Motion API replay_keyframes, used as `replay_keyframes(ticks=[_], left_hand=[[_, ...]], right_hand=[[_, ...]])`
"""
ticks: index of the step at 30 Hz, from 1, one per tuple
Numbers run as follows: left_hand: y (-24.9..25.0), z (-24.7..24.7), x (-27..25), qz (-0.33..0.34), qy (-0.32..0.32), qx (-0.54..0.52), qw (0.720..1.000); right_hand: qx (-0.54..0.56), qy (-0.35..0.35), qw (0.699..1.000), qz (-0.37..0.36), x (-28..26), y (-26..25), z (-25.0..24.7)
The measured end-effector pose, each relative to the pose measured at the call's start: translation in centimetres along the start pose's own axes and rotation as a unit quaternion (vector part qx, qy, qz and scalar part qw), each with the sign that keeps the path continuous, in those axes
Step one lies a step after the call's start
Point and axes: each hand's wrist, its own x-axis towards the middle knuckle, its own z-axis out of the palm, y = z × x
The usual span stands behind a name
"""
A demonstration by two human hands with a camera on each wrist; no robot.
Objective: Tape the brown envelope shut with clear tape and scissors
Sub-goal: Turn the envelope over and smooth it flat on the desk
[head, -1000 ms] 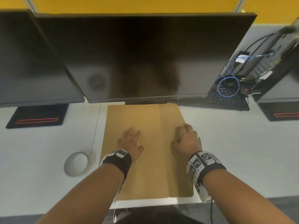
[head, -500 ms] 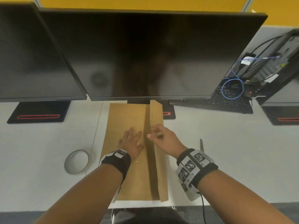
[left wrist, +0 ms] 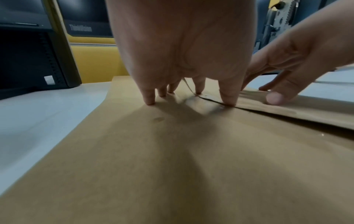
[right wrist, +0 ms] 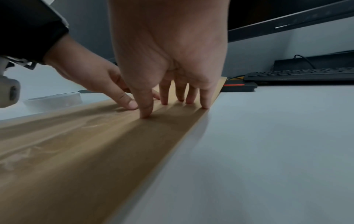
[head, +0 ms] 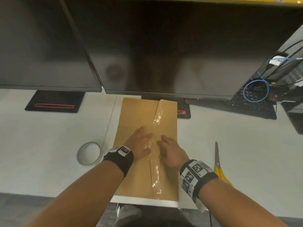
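The brown envelope lies flat on the white desk, its flap folded over to the left. A glossy strip of clear tape runs along the flap's edge. My left hand presses its straight fingers on the envelope body just left of the seam. My right hand presses spread fingertips on the flap right of the seam. The tape roll sits left of the envelope. Yellow-handled scissors lie to the right.
Two dark monitors stand close behind the envelope, their stands on the desk. A black keyboard and blue cable coil sit at the back right. The desk's front edge is just below the envelope.
The flap, open to the right a second ago, was swung over by my right hand and now lies folded on the envelope. My right hand uncurled and presses it flat; the left stayed.
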Motion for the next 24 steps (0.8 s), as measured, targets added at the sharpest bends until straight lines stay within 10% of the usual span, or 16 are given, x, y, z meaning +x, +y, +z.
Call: replay_keyframes(ticks=[24], left_hand=[[1.4, 0.8, -2.4, -0.057, 0.018, 0.172, 0.983]], right_hand=[[0.030, 0.071, 0.985, 0.155, 0.7, 1.8, -3.8]])
